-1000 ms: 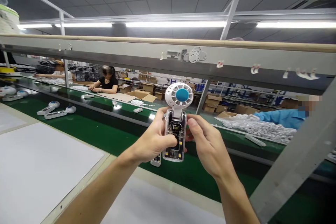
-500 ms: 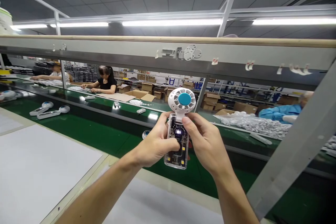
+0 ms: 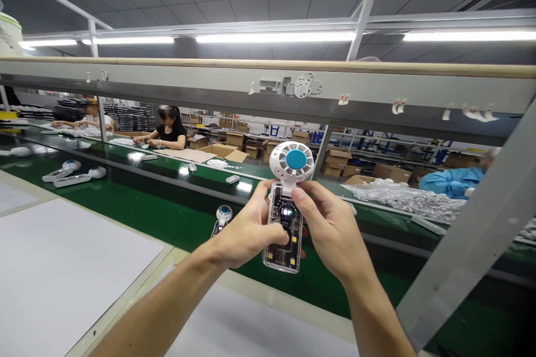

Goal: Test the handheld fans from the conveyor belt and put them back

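Note:
Both hands hold a small handheld fan [image 3: 281, 259] upright in front of me. It has a round white head with a blue centre and a clear-cased body showing a dark circuit board and a lit display. My left hand [image 3: 245, 231] wraps the body's left side, its thumb pressing the front below the display. My right hand [image 3: 330, 223] grips the upper right side, thumb near the neck; its other fingers are partly hidden behind. Beyond my left wrist, another handheld fan [image 3: 224, 213] lies on the green conveyor belt [image 3: 167, 215], its lower part hidden by my hand.
Two white handheld fans [image 3: 79, 177] lie on the belt at left. White sheets [image 3: 71, 273] cover the near worktop. A slanted metal post [image 3: 469, 223] stands at right; a shelf beam [image 3: 188, 75] crosses above. Co-workers [image 3: 170, 131] sit across the line near bagged parts [image 3: 406, 195].
The fans and parts on the belts have shifted; the fan beyond my left hand shows more now. The display's lit pattern differs, with a green spot. My grip is unchanged.

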A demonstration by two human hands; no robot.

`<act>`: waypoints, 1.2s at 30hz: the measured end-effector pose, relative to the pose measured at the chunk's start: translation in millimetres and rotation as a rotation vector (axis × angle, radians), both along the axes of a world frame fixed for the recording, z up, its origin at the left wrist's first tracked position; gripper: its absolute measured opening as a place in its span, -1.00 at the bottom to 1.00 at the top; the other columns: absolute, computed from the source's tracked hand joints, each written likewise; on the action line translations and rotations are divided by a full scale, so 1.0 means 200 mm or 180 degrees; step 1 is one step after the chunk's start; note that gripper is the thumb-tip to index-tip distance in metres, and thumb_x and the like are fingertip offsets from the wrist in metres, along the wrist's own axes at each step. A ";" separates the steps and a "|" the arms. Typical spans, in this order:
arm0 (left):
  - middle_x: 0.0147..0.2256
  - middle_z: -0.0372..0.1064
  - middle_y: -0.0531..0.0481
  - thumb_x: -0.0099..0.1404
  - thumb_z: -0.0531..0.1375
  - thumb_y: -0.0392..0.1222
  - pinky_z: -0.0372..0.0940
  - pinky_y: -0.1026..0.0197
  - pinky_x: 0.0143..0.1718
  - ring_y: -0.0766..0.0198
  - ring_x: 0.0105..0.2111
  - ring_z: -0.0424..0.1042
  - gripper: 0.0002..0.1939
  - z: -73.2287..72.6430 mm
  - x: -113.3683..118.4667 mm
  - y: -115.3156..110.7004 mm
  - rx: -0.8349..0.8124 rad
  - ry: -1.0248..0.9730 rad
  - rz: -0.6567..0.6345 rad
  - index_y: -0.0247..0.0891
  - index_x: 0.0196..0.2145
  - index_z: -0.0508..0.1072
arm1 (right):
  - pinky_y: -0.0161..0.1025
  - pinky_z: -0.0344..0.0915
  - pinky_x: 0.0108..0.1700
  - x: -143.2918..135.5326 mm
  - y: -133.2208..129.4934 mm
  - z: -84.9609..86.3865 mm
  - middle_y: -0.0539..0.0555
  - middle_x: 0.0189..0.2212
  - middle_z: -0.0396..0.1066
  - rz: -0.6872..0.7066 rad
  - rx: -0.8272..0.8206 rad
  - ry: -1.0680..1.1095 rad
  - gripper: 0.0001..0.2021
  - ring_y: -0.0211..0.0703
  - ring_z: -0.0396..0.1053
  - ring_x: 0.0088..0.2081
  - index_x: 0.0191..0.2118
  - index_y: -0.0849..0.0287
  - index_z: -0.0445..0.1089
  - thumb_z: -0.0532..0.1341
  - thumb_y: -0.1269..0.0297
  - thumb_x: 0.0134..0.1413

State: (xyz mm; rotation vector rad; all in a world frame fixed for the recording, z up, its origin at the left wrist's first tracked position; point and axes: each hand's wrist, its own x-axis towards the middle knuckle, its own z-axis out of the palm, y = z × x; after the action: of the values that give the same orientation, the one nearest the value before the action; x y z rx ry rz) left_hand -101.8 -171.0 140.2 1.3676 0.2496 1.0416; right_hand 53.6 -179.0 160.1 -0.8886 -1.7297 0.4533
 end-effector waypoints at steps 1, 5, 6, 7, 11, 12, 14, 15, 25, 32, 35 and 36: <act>-0.30 0.37 0.09 0.09 0.18 -0.46 0.46 0.21 -0.37 0.24 -0.43 0.54 -0.36 0.00 0.00 0.00 -0.0020 0.0001 0.0010 -0.15 0.07 0.05 | -0.42 0.34 -0.32 0.00 0.00 0.00 -0.03 -0.25 0.50 -0.0001 -0.0001 -0.0016 -0.70 -0.24 0.44 -0.26 -0.08 0.09 0.47 0.15 0.01 0.32; -0.30 0.39 0.07 0.07 0.18 -0.45 0.47 0.18 -0.35 0.23 -0.43 0.53 -0.34 0.01 0.01 -0.01 -0.0071 -0.0012 0.0003 -0.16 0.08 0.04 | -0.42 0.30 -0.44 0.02 0.00 0.01 -0.05 -0.37 0.46 -0.0051 -0.0046 -0.0007 -0.69 -0.31 0.37 -0.45 -0.10 0.09 0.47 0.14 -0.01 0.33; -0.29 0.40 0.05 0.08 0.18 -0.44 0.47 0.17 -0.35 0.23 -0.43 0.53 -0.34 0.01 0.00 -0.01 -0.0068 -0.0019 0.0011 -0.16 0.09 0.04 | -0.42 0.31 -0.43 0.03 0.00 0.01 -0.05 -0.38 0.46 -0.0083 -0.0020 0.0023 -0.68 -0.31 0.36 -0.46 -0.11 0.10 0.47 0.14 -0.02 0.32; -0.28 0.41 0.03 0.08 0.18 -0.44 0.47 0.16 -0.35 0.23 -0.42 0.54 -0.34 0.01 0.00 -0.01 -0.0061 -0.0027 0.0023 -0.17 0.09 0.04 | -0.42 0.33 -0.40 0.04 0.00 0.01 -0.04 -0.37 0.47 -0.0123 0.0021 0.0061 -0.67 -0.30 0.38 -0.43 -0.11 0.10 0.47 0.13 -0.03 0.32; -0.25 0.43 -0.02 0.10 0.19 -0.43 0.46 0.17 -0.36 0.19 -0.41 0.54 -0.34 0.01 -0.01 -0.02 -0.0048 -0.0030 0.0055 -0.17 0.10 0.02 | -0.40 0.36 -0.31 0.07 0.02 0.01 0.00 -0.28 0.50 -0.0289 0.0153 0.0145 -0.64 -0.25 0.43 -0.31 -0.13 0.11 0.49 0.14 -0.06 0.31; -0.26 0.43 -0.02 0.09 0.18 -0.44 0.45 0.17 -0.36 0.20 -0.42 0.54 -0.34 0.02 -0.02 -0.02 -0.0054 -0.0032 0.0075 -0.18 0.10 0.02 | -0.40 0.36 -0.31 0.07 0.02 0.01 0.00 -0.28 0.50 -0.0297 0.0152 0.0144 -0.64 -0.24 0.43 -0.31 -0.13 0.11 0.49 0.14 -0.07 0.31; -0.26 0.43 -0.01 0.09 0.17 -0.45 0.45 0.17 -0.37 0.20 -0.43 0.54 -0.34 0.02 -0.02 -0.02 -0.0073 -0.0031 0.0096 -0.17 0.10 0.02 | -0.39 0.36 -0.32 0.08 0.02 0.01 0.00 -0.29 0.50 -0.0286 0.0151 0.0122 -0.63 -0.24 0.43 -0.32 -0.14 0.11 0.49 0.13 -0.07 0.30; -0.25 0.43 0.00 0.09 0.17 -0.45 0.45 0.17 -0.37 0.20 -0.43 0.54 -0.34 0.02 -0.01 -0.02 -0.0082 -0.0023 0.0104 -0.16 0.10 0.02 | -0.38 0.36 -0.31 0.08 0.02 0.01 -0.01 -0.30 0.50 -0.0279 0.0144 0.0099 -0.64 -0.24 0.43 -0.32 -0.14 0.11 0.49 0.13 -0.07 0.31; -0.29 0.41 0.03 0.07 0.17 -0.43 0.45 0.19 -0.36 0.22 -0.41 0.53 -0.34 0.01 -0.01 -0.02 -0.0033 0.0032 0.0020 -0.16 0.09 0.02 | -0.32 0.34 -0.27 0.06 0.01 0.02 0.04 -0.31 0.47 -0.0144 0.0023 -0.0089 -0.59 -0.19 0.39 -0.33 -0.10 0.15 0.49 0.09 -0.09 0.32; -0.25 0.33 0.05 0.13 0.21 -0.45 0.37 0.26 -0.37 0.29 -0.38 0.47 -0.23 0.01 -0.02 -0.05 0.0305 0.0387 0.0014 -0.07 0.19 -0.05 | -0.32 0.22 -0.61 -0.01 -0.04 0.01 -0.01 -0.50 0.37 0.0603 -0.0640 0.0469 -0.58 -0.21 0.29 -0.57 -0.03 0.14 0.43 0.16 -0.09 0.21; 0.08 0.22 -0.12 0.08 0.32 -0.43 0.39 0.22 -0.20 0.20 -0.13 0.44 -0.06 0.02 -0.02 -0.10 0.0624 0.0571 0.0188 -0.01 0.26 -0.09 | -0.24 0.39 -0.46 -0.04 -0.02 -0.02 0.06 -0.38 0.47 0.0982 -0.0825 0.0654 -0.62 -0.10 0.43 -0.44 -0.07 0.14 0.45 0.24 -0.01 0.09; 0.17 0.14 -0.13 0.06 0.36 -0.40 0.37 0.17 -0.07 0.15 0.00 0.38 0.01 0.02 -0.02 -0.11 0.0742 0.0594 0.0231 0.01 0.29 -0.12 | -0.19 0.44 -0.36 -0.04 -0.01 -0.02 0.09 -0.31 0.50 0.0896 -0.0666 0.0657 -0.64 -0.04 0.47 -0.36 -0.10 0.14 0.47 0.28 0.03 0.05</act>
State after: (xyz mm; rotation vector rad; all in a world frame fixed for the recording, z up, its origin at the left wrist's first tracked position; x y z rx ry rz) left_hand -105.6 -192.1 144.5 1.6804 0.3255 1.0275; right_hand 44.7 -181.4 155.2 -0.7165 -1.6407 0.8953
